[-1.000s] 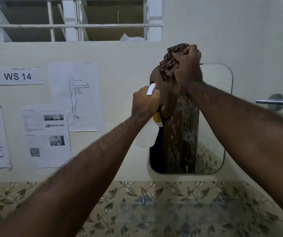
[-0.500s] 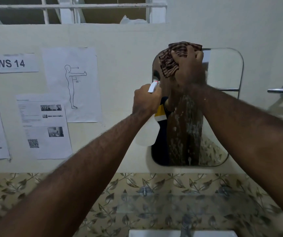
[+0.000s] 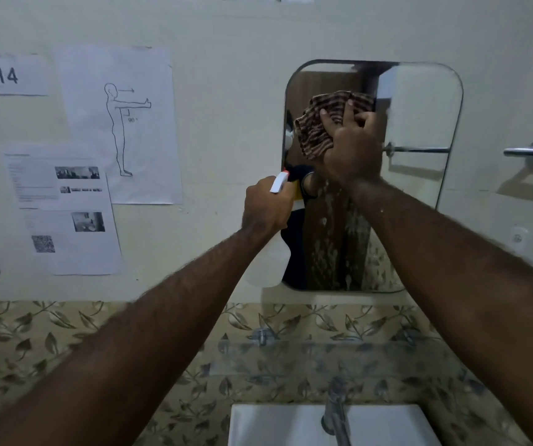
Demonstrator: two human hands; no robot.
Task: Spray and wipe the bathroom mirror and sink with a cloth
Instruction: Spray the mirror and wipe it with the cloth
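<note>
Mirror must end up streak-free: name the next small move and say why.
Probably drag the cloth downward: the right hand presses it high on the mirror, while spray droplets cling lower down, unwiped. The left hand just holds the spray bottle.

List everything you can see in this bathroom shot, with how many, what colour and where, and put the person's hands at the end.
mirror: one, rounded corners, on the wall at centre right, wet streaks on its lower part
cloth: one, brown striped, pressed on the upper mirror
spray bottle: one, white with a red tip, at the mirror's left edge
papers: several, white, printed, on the wall at left
towel bar: one, metal, on the wall at far right
glass shelf: one, clear, below the mirror
tiles: leaf pattern, band under the painted wall
sink: one, white, bottom centre
tap: one, metal, over the sink
left hand: grips the spray bottle
right hand: fingers spread on the cloth
</note>
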